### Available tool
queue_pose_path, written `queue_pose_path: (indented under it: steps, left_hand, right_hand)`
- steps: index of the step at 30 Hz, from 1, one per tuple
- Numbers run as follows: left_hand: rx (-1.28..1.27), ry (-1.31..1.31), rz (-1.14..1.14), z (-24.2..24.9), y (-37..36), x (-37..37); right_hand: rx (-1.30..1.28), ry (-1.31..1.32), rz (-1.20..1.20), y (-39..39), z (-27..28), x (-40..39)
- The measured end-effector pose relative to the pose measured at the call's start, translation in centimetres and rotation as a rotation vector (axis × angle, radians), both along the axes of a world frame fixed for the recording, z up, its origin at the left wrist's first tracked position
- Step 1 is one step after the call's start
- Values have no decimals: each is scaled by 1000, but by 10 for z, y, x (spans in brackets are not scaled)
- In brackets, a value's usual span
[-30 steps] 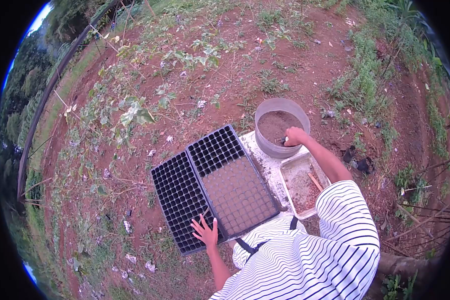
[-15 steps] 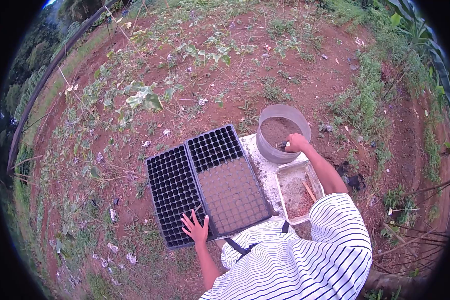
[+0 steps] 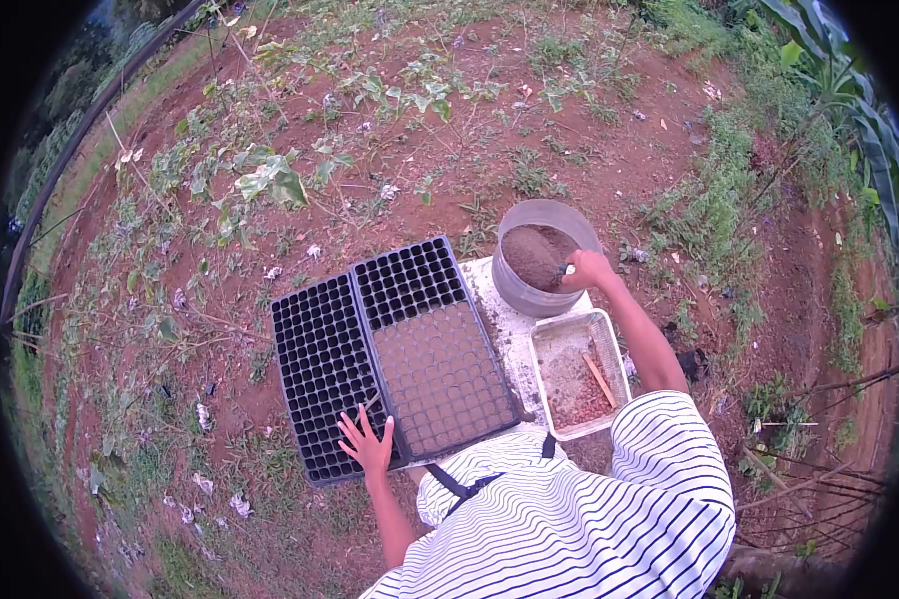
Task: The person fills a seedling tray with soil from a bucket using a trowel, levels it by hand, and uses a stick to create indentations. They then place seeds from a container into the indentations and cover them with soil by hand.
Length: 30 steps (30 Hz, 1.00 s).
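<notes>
My left hand (image 3: 370,447) lies with its fingers spread on the near end of an empty black seedling tray (image 3: 322,354). Beside it is a second seedling tray (image 3: 442,374); brown soil fills its nearer cells, while its far cells are bare black. My right hand (image 3: 589,271) reaches into a round grey bucket (image 3: 537,298) of loose brown soil (image 3: 535,254). Its fingers are closed on a small hand tool (image 3: 567,271) with a pale handle end; the rest of the tool is mostly hidden by the hand and soil.
A white board (image 3: 509,344) lies under the bucket. On its right side, a white basket (image 3: 536,384) holds reddish seeds or grains and a wooden stick (image 3: 600,380). Leafy plants (image 3: 275,180) grow on the reddish ground beyond, and dry branches (image 3: 819,479) lie at right.
The whole view has shifted slightly, moving the trays and bucket left in the picture. Soil in the bucket is now heaped differently around the tool. My left hand stays spread on the tray.
</notes>
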<state>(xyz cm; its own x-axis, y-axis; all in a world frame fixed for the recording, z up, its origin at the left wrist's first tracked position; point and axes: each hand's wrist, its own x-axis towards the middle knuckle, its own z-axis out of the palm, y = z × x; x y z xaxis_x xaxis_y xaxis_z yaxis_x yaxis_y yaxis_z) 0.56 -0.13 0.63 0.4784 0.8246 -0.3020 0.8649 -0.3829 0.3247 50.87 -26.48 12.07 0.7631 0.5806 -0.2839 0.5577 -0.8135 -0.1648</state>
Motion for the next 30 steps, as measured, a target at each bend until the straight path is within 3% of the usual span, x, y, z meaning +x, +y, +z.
queue_pose_path:
  steps: [12,15,17,20,30]
  left_hand:
    - [11,16,-9,-1,-1,-1]
    - [6,13,-12,-2,-1,-1]
    - [5,10,-13,-2,-1,-1]
    - [12,1,-18,-2,-1,0]
    - [4,-17,-29,1,-1,-2]
  right_hand:
    - [2,-112,-49,-27,34,-3]
    - [19,-65,-106,-25,51,-15]
    - [97,173,-287,-23,67,-24]
    - [86,24,-251,-24,37,-19]
    - [169,-23,-300,-19,35,-26]
